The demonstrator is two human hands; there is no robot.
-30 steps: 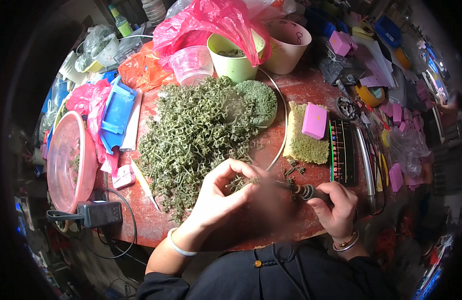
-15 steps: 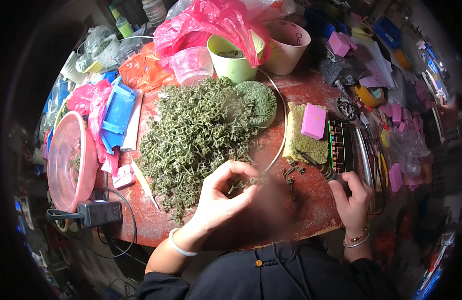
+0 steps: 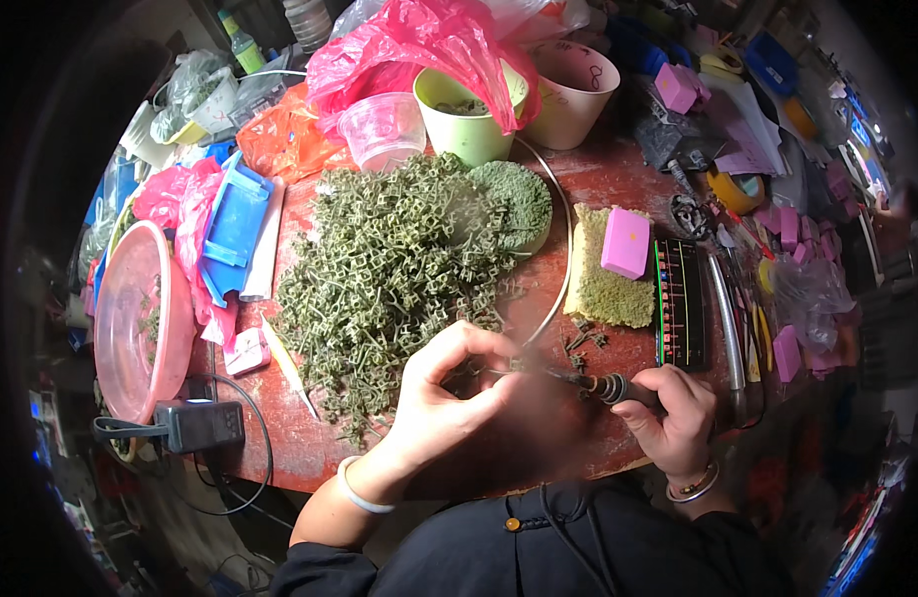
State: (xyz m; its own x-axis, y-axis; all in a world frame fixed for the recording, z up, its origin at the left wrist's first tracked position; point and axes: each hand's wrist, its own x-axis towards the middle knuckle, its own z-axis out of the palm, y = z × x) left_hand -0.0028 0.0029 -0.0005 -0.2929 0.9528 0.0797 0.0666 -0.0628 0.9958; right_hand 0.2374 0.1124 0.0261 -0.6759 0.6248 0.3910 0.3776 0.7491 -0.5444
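My left hand (image 3: 454, 383) is closed in a pinch beside the green heap, holding a small green piece (image 3: 517, 364) near the end of a thin pale tube (image 3: 561, 289). My right hand (image 3: 678, 418) grips a dark pen-like tool (image 3: 618, 388) with a ringed collar; its thin tip points left at the small piece. Blur hides whether tip and piece touch. A large heap of small green square-headed pieces (image 3: 379, 269) lies left of centre. Several loose pieces (image 3: 583, 338) lie by the tool.
A yellow-green sponge (image 3: 608, 269) with a pink block (image 3: 626, 244) is beyond my right hand, beside a black panel (image 3: 678, 298). Metal tools (image 3: 726, 318) line the right. Green (image 3: 459, 129) and white buckets (image 3: 568, 99) stand behind; a pink basin (image 3: 141, 318) stands at left.
My right hand has moved left and slightly down with the pen-like tool, swinging its tip from the sponge toward the left hand's piece. My left hand stays nearly still.
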